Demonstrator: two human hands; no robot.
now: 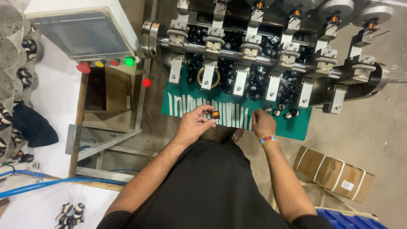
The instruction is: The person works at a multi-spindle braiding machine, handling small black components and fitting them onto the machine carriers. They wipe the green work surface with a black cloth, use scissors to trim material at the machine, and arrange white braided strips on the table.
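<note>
Wound coil held in left hand at the winding machine; right hand down on the green mat.

A small copper-wound coil (215,114) is pinched between thumb and fingertips of the left hand (194,124), held just above the green mat (296,127) and over its row of white strips (229,113). The right hand (263,123) is lowered with fingers curled at the mat's strip edge, near loose black bobbins (285,113); whether anything is gripped there cannot be told. A beaded wristband (267,139) is worn on the right wrist. Behind the mat, a multi-spindle winding machine (271,51) is seen, with black bobbins heaped beneath its clamps. A control box (85,34) with coloured buttons stands to the left; a strapped cardboard carton (335,171) lies on the floor to the right.
</note>
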